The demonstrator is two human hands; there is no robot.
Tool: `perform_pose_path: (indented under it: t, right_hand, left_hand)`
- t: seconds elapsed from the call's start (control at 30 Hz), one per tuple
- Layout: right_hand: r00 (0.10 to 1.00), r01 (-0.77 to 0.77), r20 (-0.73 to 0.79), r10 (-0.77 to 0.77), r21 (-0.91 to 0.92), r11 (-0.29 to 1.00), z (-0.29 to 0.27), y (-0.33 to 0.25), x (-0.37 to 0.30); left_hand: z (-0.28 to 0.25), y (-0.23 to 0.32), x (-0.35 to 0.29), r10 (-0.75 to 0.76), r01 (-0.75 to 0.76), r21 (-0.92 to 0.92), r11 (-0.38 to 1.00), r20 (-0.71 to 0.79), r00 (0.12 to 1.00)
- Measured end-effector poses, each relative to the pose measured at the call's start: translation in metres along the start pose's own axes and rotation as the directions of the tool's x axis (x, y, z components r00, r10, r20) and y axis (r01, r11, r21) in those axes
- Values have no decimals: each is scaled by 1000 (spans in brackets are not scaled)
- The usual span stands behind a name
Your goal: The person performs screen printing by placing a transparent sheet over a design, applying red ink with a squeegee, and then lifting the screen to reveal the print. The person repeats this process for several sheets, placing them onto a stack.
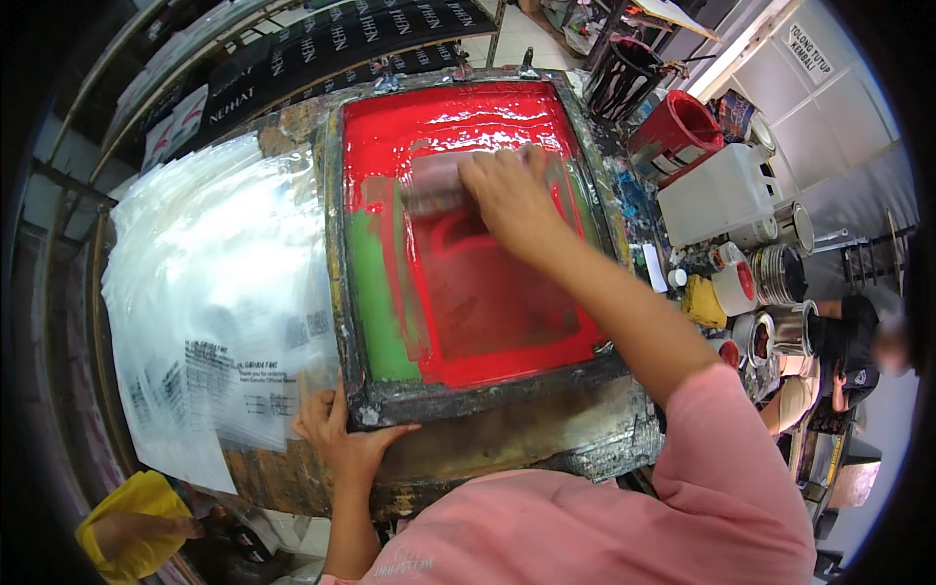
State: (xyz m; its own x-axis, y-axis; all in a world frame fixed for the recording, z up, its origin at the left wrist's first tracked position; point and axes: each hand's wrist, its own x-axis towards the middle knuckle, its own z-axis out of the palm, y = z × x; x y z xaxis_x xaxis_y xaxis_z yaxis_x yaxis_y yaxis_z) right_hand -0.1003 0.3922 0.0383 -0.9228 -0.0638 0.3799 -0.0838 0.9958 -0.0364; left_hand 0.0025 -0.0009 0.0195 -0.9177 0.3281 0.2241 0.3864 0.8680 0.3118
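A screen-printing frame (pixel 343 292) with dark, ink-stained edges lies on the worn table. Glossy red ink (pixel 468 112) pools across its far end, and a green border shows along the mesh sides. My right hand (pixel 512 200) is closed on a squeegee (pixel 434 183) in the upper middle of the screen; the blade is blurred and partly hidden by my fingers. A red-smeared stretch of mesh lies on the near side of it. My left hand (pixel 346 429) touches the frame's near left corner, thumb and fingers spread along its two sides. What lies under the screen is mostly hidden.
Overlapping translucent plastic sheets (pixel 205 273) cover the table's left part. Ink tubs, a red bucket (pixel 675 136), a white jerrycan (pixel 717 195) and tins crowd the right side. Black printed fabric (pixel 341 54) lies beyond. Another person (pixel 848 341) is at far right.
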Motion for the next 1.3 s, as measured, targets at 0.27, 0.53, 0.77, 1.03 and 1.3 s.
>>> perform_pose_path:
  t: [0.27, 0.53, 0.77, 1.03, 1.3]
  right_hand:
    - [996, 21, 89, -14, -87, 996, 27, 65, 113]
    - [996, 44, 85, -33, -136, 990, -91, -40, -79]
    - [993, -85, -84, 83, -14, 996, -253, -91, -57]
    - [903, -26, -429, -22, -104, 994, -275, -44, 25]
    - [963, -63, -265, 53, -29, 998, -319, -61, 36]
  left_hand:
    - [-3, 2, -2, -74, 86, -385, 919, 46, 996]
    - [-18, 27, 8, -225, 237, -823, 517, 136, 965]
    - [-97, 73, 81, -254, -71, -920, 386, -180, 950]
    - [-23, 63, 117, -43, -152, -788, 597, -220, 975]
    - [30, 83, 126, 412, -470, -410, 782, -227, 883]
